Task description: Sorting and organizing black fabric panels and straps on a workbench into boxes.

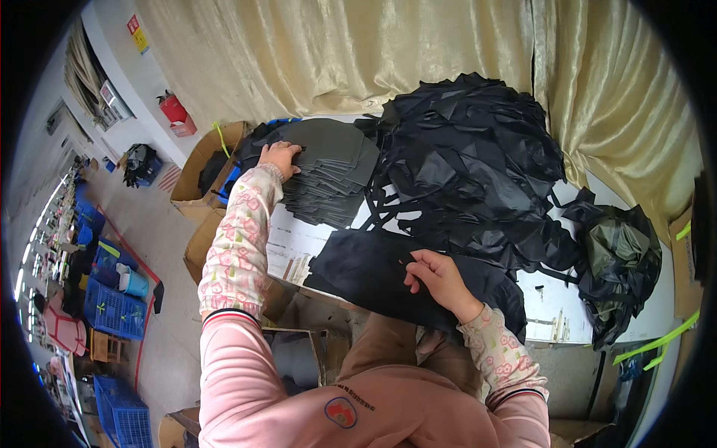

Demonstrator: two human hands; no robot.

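My left hand [281,158] rests on the left edge of a fanned stack of dark grey flat panels [336,160], with its fingers a little apart. A black piece of cloth [366,265] lies along the near edge of the table, in front of me. Just over this cloth is my right hand [441,282], its fingers loosely bent and apart, with nothing visible between them. Behind the cloth rises a large heap of black fabric pieces [470,157], some with straps hanging toward the stack.
A black and olive bundle [620,257] sits on the white table [549,302] at the right. Cardboard boxes [196,179] stand left of the table, and a beige curtain [299,56] hangs behind it. Blue crates [112,306] are on the floor at far left.
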